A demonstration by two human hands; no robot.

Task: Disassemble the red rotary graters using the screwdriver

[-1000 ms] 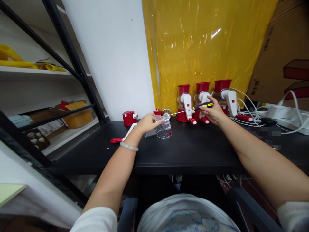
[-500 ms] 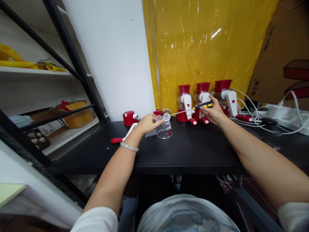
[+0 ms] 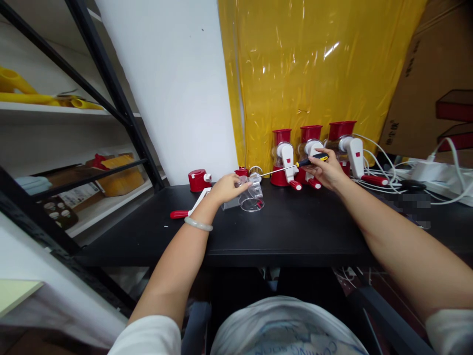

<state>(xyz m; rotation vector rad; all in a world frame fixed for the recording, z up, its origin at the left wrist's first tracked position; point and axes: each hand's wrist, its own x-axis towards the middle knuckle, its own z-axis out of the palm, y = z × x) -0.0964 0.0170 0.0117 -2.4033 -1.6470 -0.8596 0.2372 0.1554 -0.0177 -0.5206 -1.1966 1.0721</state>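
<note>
My left hand [image 3: 228,188] is closed on a clear plastic grater housing [image 3: 252,201], which rests on the black table. In my right hand [image 3: 325,169] is a screwdriver [image 3: 308,160] with a black and yellow handle. Its long shaft points left, and the tip reaches the white round part at the top of the housing; whether it sits in a screw I cannot tell. A white crank handle with a red grip [image 3: 180,214] lies left of my left hand, partly behind the wrist. A red base piece [image 3: 198,180] stands behind it.
Three red and white rotary graters [image 3: 284,158] stand at the back, close behind my right hand. White cables and a power strip [image 3: 424,171] lie to the right on the black table [image 3: 295,231]. A shelf rack [image 3: 111,98] stands at left, a cardboard box [image 3: 417,88] at far right.
The fingers of my right hand have shifted around the screwdriver handle, whose yellow marks show differently. My left hand and the clear housing stay in place.
</note>
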